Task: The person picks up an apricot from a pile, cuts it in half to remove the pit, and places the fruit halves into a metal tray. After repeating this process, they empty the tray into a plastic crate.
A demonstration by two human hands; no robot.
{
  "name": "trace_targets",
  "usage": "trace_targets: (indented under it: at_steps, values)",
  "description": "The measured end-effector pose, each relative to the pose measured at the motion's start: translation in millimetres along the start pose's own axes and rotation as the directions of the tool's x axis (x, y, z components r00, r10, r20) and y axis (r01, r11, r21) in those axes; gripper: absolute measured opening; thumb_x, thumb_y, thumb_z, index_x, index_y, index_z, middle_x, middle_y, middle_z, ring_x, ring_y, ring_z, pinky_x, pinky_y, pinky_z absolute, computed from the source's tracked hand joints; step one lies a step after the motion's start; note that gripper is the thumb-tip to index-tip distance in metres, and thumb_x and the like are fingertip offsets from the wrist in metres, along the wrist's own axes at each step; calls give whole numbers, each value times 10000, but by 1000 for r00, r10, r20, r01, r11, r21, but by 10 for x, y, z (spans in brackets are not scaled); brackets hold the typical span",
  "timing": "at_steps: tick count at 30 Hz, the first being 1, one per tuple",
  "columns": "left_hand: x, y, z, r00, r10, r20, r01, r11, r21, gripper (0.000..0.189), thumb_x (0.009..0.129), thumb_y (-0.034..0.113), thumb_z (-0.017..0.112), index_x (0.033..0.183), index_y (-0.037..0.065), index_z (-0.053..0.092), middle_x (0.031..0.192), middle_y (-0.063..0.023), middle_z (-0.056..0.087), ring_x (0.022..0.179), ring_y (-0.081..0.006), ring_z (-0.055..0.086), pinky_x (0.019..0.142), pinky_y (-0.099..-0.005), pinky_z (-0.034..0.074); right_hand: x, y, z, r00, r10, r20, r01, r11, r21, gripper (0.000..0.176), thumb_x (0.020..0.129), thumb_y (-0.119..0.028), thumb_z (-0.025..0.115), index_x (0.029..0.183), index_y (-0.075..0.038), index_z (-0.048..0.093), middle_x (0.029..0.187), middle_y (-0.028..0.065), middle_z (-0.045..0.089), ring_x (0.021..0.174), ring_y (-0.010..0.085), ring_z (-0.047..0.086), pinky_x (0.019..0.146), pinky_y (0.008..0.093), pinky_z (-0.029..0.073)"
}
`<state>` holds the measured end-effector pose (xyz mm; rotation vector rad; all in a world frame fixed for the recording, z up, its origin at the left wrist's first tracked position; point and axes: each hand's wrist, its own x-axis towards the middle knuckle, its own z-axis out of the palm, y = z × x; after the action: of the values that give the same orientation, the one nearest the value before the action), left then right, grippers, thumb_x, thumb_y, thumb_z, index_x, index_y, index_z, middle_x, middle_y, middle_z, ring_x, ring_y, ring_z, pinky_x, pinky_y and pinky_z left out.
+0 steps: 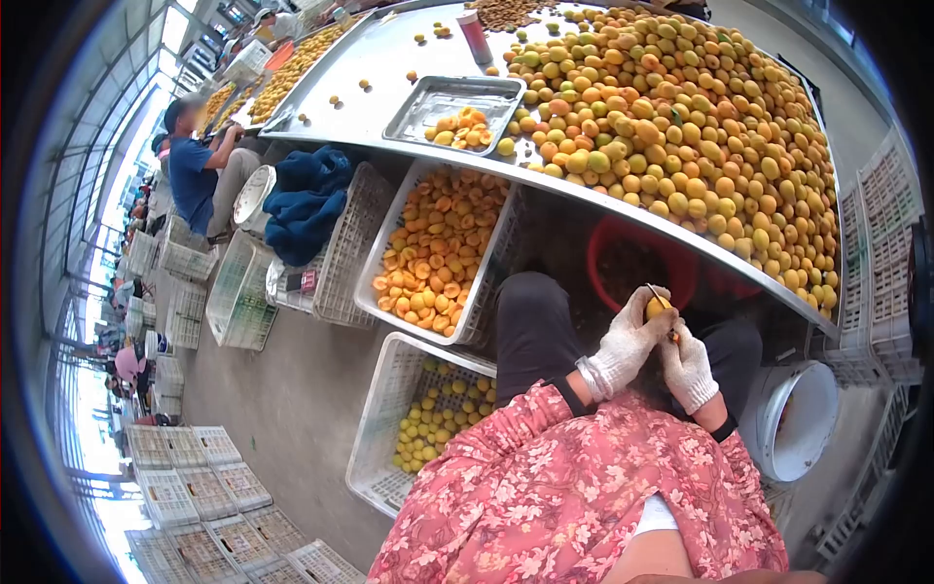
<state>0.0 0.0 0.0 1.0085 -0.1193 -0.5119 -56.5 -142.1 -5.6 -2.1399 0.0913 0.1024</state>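
My left hand (623, 352), in a white knit glove, is closed around a yellow apricot (658, 308) above my lap. My right hand (689, 370), gloved the same way, meets it from the other side and grips a small knife (673, 337). An orange bit of the handle shows at the fingers, and a thin blade seems to stick out past the fruit. Behind both hands, under the table edge, sits a red tub (623, 255) with dark contents. A large heap of whole apricots (671, 127) covers the table's right side.
A metal tray (413, 115) with apricot halves stands on the metal table (355, 63), near a cup (475, 37). To my left are a crate of halves (443, 248) and a crate of whole fruit (375, 438). A white bucket (800, 414) stands right. Another person (199, 175) sits further left.
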Motion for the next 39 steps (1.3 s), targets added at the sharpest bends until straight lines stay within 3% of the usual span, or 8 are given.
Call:
trace_targets:
  at_steps: [2, 5, 9, 13, 15, 19, 22, 39]
  values:
    - [10, 7, 100, 998, -59, -22, 56, 990, -128, 226, 934, 85, 606, 1134, 43, 510, 983, -81, 613, 945, -179, 656, 875, -302, 521, -58, 33, -31, 997, 72, 32, -77, 964, 253, 223, 1000, -211, 516, 1074, -34, 630, 866, -15, 625, 758, 91, 554, 677, 240, 444]
    - [-127, 122, -55, 993, -113, -17, 110, 986, -126, 203, 930, 69, 601, 1109, 38, 510, 954, -77, 613, 915, -176, 661, 853, -300, 528, -137, -77, 229, 980, 151, 129, -199, 731, 653, 216, 999, -212, 523, 1045, -32, 633, 863, -46, 597, 750, 51, 516, 649, 226, 425]
    - [-180, 102, -57, 988, -125, 90, 140, 971, -194, 244, 948, 81, 589, 1175, 40, 510, 1032, -77, 604, 996, -184, 652, 914, -304, 514, -256, -169, 86, 945, 165, 283, -326, 560, 762, 258, 985, -286, 558, 1034, -45, 634, 857, -58, 595, 727, 43, 513, 621, 213, 406]
    - [-198, 119, -98, 985, -86, 147, 112, 979, -172, 282, 957, 101, 597, 1220, 49, 506, 1090, -74, 598, 1052, -187, 636, 953, -311, 497, -250, -66, 74, 952, 190, 239, -300, 730, 615, 224, 959, -218, 579, 1075, -31, 617, 836, 32, 649, 709, 144, 624, 632, 279, 478]
    - [-199, 146, -110, 976, -16, 216, 47, 989, -138, 326, 958, 112, 613, 1259, 62, 500, 1144, -60, 598, 1091, -166, 610, 973, -308, 479, -254, -138, 65, 991, -119, -61, 123, 989, 76, 238, 944, -195, 584, 1109, -25, 593, 792, 146, 672, 696, 274, 685, 604, 336, 500]
    - [-228, 214, -128, 964, -4, 267, 29, 995, -90, 387, 948, 116, 637, 1308, 77, 500, 1188, -35, 587, 1113, -130, 575, 984, -292, 462, -265, -141, 91, 903, -365, -228, 321, 924, -208, 376, 912, -177, 621, 1239, -29, 511, 759, 194, 658, 664, 372, 674, 566, 407, 520]
    - [-243, 251, -123, 968, -34, 248, 34, 999, 7, 444, 935, 112, 657, 1350, 85, 500, 1201, -14, 579, 1099, -103, 557, 984, -274, 453, -315, -225, 20, 949, -250, -193, 185, 936, -301, 488, 904, -98, 598, 1361, -55, 431, 848, 238, 666, 755, 401, 685, 647, 425, 548]
    - [-243, 142, -176, 971, -124, 207, 93, 984, 153, 402, 931, -5, 505, 1331, 30, 516, 1176, -83, 608, 1049, -162, 616, 925, -298, 512, -297, -73, 51, 999, -46, -19, 49, 978, 201, 611, 931, -162, 610, 1470, -107, 328, 943, 205, 682, 889, 341, 705, 760, 363, 550]
